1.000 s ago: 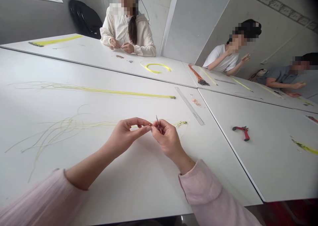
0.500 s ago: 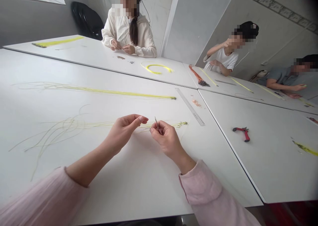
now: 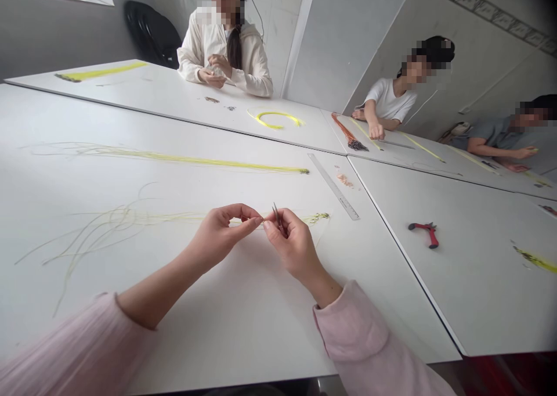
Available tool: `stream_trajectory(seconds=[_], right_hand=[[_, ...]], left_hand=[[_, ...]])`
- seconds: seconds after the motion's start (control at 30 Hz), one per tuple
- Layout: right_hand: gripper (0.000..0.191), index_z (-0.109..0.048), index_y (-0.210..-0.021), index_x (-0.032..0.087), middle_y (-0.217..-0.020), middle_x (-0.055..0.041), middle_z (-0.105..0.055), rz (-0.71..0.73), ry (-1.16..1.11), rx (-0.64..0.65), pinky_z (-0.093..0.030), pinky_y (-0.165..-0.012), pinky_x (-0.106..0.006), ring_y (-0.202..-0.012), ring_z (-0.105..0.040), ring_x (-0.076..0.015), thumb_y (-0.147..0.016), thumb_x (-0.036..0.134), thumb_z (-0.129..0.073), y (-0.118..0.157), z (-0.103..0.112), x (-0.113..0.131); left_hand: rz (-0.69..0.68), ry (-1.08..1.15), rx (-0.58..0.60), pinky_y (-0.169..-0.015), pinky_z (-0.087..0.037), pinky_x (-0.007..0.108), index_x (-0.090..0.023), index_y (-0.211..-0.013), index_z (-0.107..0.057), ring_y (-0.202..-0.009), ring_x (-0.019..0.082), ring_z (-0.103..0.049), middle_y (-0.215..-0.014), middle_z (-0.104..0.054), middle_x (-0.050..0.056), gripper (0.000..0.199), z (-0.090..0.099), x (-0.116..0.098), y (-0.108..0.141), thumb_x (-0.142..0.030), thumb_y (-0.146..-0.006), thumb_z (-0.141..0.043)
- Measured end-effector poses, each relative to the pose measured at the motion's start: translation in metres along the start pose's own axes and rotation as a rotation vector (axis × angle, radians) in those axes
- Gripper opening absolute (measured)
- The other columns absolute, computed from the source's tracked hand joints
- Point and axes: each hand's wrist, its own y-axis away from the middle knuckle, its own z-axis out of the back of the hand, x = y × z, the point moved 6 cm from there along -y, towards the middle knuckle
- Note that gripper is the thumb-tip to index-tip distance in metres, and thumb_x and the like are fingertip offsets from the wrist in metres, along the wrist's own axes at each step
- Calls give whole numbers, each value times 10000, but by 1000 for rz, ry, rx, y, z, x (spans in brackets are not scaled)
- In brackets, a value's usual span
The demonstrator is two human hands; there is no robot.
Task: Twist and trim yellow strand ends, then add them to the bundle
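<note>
My right hand (image 3: 293,242) is closed around a small pair of scissors (image 3: 277,213), its slim pointed blades sticking up past the index finger. Thumb and forefinger of my left hand (image 3: 226,233) are pinched together, the tips meeting those of the right hand. Whatever lies in that pinch is too fine to make out. Beneath and behind both hands, a loose bundle of pale yellow strands (image 3: 126,215) lies along the table, fanning out leftward. Small dark metal pieces (image 3: 321,216) gather at its right end.
A tighter yellow bundle (image 3: 209,162) lies farther back, near a clear ruler (image 3: 334,187) and small pinkish bits (image 3: 345,180). Red-handled pliers (image 3: 426,233) rest on the right-hand table. Across are a coiled yellow bundle (image 3: 281,117), an orange bundle (image 3: 346,132) and several people at work.
My left hand has moved slightly right and closed into a pinch against the right fingertips. The scissors have turned, so both blades show. Across the table, two people have moved their hands.
</note>
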Motion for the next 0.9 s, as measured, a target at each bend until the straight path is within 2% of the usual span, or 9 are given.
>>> stream_trajectory(seconds=[0.17, 0.37, 0.7, 0.9], right_hand=[[200, -501, -922, 188, -671, 37, -428, 95, 159, 101, -318, -536, -244, -565, -373, -102, -918, 370, -417, 2, -6, 5], [202, -492, -964, 197, -721, 11, -509, 124, 280, 152, -357, -598, -263, -619, -449, -127, -943, 349, -361, 2, -10, 2], [176, -451, -902, 207, -686, 22, -473, 143, 312, 161, -347, -585, -256, -592, -427, -123, -947, 338, -343, 2, -11, 0], [180, -453, -886, 207, -662, 30, -449, 154, 330, 163, -322, -558, -249, -571, -397, -116, -948, 327, -335, 0, -11, 0]], left_hand=[[-7, 31, -31, -719, -434, 277, -228, -803, -640, -837, 179, -598, -895, -686, 15, 255, 3, -3, 1, -473, -799, -570], [14, -74, -31, -661, -440, 254, -223, -783, -642, -829, 181, -601, -898, -690, 12, 223, 4, -11, 4, -431, -796, -563], [21, -97, -18, -621, -434, 253, -216, -777, -615, -817, 185, -605, -895, -679, 16, 228, 3, -9, 4, -436, -796, -558], [0, -147, -44, -560, -389, 236, -211, -758, -613, -675, 138, -530, -830, -651, 6, 232, 4, -11, 4, -435, -790, -558]])
